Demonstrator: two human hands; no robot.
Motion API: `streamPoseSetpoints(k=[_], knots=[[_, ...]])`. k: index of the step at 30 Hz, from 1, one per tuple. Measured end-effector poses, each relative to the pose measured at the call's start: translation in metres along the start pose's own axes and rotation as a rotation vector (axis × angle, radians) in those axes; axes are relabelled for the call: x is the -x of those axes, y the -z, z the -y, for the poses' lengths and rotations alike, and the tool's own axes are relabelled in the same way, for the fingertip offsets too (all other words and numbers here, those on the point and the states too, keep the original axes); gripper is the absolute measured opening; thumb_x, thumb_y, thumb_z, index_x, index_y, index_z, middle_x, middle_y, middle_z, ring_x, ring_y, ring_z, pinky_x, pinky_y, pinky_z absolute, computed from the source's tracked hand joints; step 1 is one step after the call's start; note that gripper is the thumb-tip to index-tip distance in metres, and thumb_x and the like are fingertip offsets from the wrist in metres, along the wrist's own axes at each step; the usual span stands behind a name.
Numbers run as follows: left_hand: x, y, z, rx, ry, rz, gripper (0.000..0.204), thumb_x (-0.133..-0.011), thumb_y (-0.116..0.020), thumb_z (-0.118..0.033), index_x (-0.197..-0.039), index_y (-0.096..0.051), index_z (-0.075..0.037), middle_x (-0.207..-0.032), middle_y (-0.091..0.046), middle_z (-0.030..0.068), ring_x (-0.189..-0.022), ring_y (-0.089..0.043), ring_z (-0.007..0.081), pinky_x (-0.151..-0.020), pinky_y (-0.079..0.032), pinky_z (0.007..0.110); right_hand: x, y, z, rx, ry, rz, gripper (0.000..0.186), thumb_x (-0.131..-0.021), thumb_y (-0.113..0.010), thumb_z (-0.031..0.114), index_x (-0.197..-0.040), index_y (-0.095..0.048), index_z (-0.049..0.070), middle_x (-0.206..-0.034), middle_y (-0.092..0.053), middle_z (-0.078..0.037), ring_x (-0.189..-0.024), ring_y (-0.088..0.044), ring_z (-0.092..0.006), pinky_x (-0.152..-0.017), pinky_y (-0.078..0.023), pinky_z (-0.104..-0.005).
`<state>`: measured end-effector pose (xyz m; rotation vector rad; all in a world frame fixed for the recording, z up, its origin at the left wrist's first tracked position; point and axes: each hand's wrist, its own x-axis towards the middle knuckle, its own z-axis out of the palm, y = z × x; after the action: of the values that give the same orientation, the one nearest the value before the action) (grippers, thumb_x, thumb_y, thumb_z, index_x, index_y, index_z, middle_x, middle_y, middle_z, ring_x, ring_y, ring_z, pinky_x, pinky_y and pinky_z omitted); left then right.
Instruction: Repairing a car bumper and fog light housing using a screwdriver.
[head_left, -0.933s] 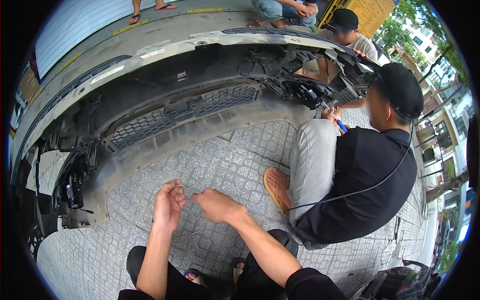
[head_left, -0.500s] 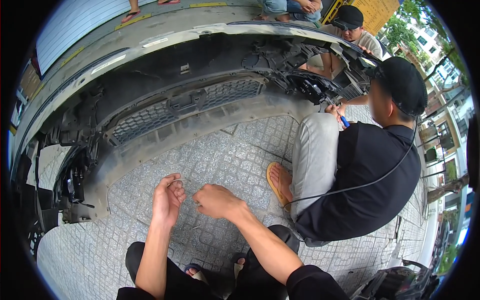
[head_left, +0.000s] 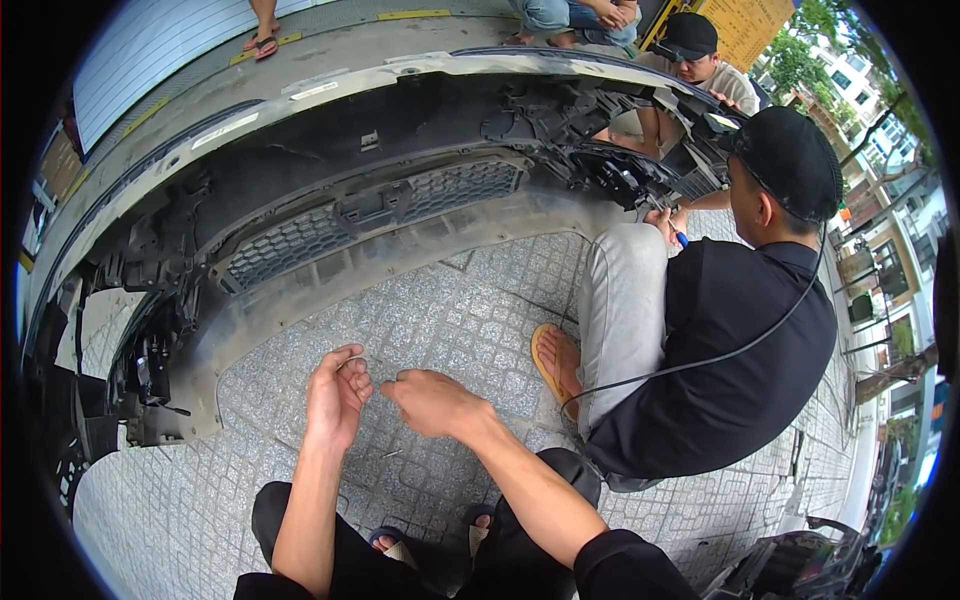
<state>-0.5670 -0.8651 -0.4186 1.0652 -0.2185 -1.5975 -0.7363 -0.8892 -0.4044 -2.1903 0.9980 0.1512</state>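
My left hand [head_left: 335,400] and my right hand [head_left: 435,402] are held close together above the grey paving. Both pinch a thin pale wire [head_left: 352,359]: it loops over my left fingertips, and its other end sits at my right fingertips. The wire is too fine to make out further. Just beyond my hands a large grey car bumper [head_left: 330,290] lies on the ground with its inner side and mesh grille [head_left: 290,245] facing me.
A co-worker in a black shirt and cap [head_left: 730,340] squats at the right, working a blue-handled tool [head_left: 678,236] at the bumper's right end. Another person [head_left: 700,70] sits behind. A small metal piece [head_left: 392,455] lies on the paving by my knees.
My hands stay close together in nearly the same spot, and my left fingers have curled more around the wire. The co-worker keeps working at the bumper's end.
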Motion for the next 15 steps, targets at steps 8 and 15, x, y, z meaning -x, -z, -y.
streamPoseSetpoints(k=[8, 15], knots=[[0.005, -0.004, 0.001, 0.009, -0.010, 0.009, 0.021, -0.093, -0.051, -0.018, -0.105, -0.056, -0.001, -0.073, -0.055, 0.0000, -0.062, -0.048, 0.0100, -0.060, -0.042, 0.026, 0.004, 0.007, 0.004, -0.045, 0.028, -0.096, 0.033, -0.074, -0.055, -0.013, -0.105, -0.060, -0.005, -0.105, -0.060, -0.026, -0.102, -0.062, -0.0408, -0.086, -0.052, -0.0462], [0.004, -0.005, -0.001, 0.010, -0.007, 0.009, 0.020, -0.093, -0.051, -0.017, -0.105, -0.056, -0.001, -0.072, -0.055, 0.0002, -0.061, -0.047, 0.0097, -0.059, -0.041, 0.025, 0.006, 0.009, -0.002, -0.028, 0.117, -0.356, 0.036, -0.076, -0.053, -0.008, -0.111, -0.062, -0.004, -0.102, -0.062, -0.022, -0.098, -0.063, -0.0393, -0.085, -0.052, -0.0453]])
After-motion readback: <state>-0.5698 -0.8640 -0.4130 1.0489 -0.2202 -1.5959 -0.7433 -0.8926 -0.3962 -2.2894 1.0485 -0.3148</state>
